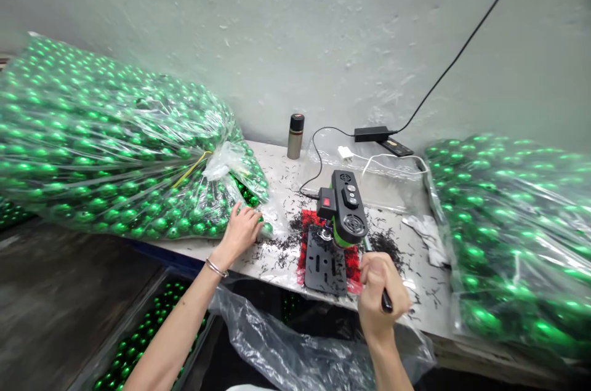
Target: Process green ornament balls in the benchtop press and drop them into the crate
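My left hand is at the mouth of a large clear plastic bag full of shiny green balls, its fingers spread and slightly bent. A loose green ball lies by its fingertips; I cannot make out whether they touch. My right hand is closed around a black handle whose thin shaft runs up beside a small black machine. That machine has a red switch and stands over a slotted black plate on a red pad.
Small black bits are scattered over the white table. Behind stand a bottle and a power adapter with cables. A white glove lies near another bag of green balls. Below left is a bin of balls.
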`<action>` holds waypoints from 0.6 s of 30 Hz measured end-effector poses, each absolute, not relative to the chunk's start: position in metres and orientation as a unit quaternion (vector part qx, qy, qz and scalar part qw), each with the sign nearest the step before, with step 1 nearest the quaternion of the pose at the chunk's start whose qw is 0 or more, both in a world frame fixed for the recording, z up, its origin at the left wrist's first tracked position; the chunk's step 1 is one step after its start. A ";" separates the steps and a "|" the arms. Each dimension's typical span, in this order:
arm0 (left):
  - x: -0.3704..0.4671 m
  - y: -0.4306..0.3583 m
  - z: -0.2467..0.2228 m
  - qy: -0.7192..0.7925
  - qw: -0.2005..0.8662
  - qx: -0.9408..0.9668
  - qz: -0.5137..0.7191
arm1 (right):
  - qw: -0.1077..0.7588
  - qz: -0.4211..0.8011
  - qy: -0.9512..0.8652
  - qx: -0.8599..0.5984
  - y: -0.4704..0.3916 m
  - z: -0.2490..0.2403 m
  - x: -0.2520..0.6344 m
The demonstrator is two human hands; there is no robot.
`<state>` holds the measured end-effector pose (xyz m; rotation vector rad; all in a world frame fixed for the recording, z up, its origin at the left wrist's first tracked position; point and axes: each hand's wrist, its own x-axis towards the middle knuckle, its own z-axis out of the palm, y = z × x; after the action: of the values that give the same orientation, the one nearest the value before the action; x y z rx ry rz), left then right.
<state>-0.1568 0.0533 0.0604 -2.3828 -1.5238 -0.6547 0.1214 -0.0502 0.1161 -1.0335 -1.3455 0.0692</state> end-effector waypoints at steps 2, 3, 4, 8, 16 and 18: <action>-0.160 0.053 0.057 -0.524 0.131 -0.816 -0.206 | 0.660 0.027 -0.598 -0.453 -0.050 0.115 0.122; -0.161 0.051 0.055 -0.528 0.133 -0.814 -0.204 | 0.660 0.025 -0.601 -0.450 -0.050 0.115 0.122; -0.162 0.049 0.053 -0.531 0.132 -0.813 -0.201 | 0.660 0.021 -0.603 -0.448 -0.050 0.114 0.122; -0.162 0.045 0.050 -0.547 0.119 -0.809 -0.178 | 0.660 0.014 -0.605 -0.445 -0.050 0.113 0.123; -0.153 0.071 0.065 -0.602 0.007 -0.792 -0.097 | 0.659 0.012 -0.604 -0.449 -0.051 0.113 0.122; -0.152 0.077 0.069 -0.609 -0.034 -0.787 -0.092 | 0.659 0.011 -0.605 -0.446 -0.050 0.113 0.122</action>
<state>-0.1516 0.0769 0.0692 -2.5263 -1.9559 -0.2968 0.1219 -0.0505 0.1129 -1.0104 -1.3696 0.0247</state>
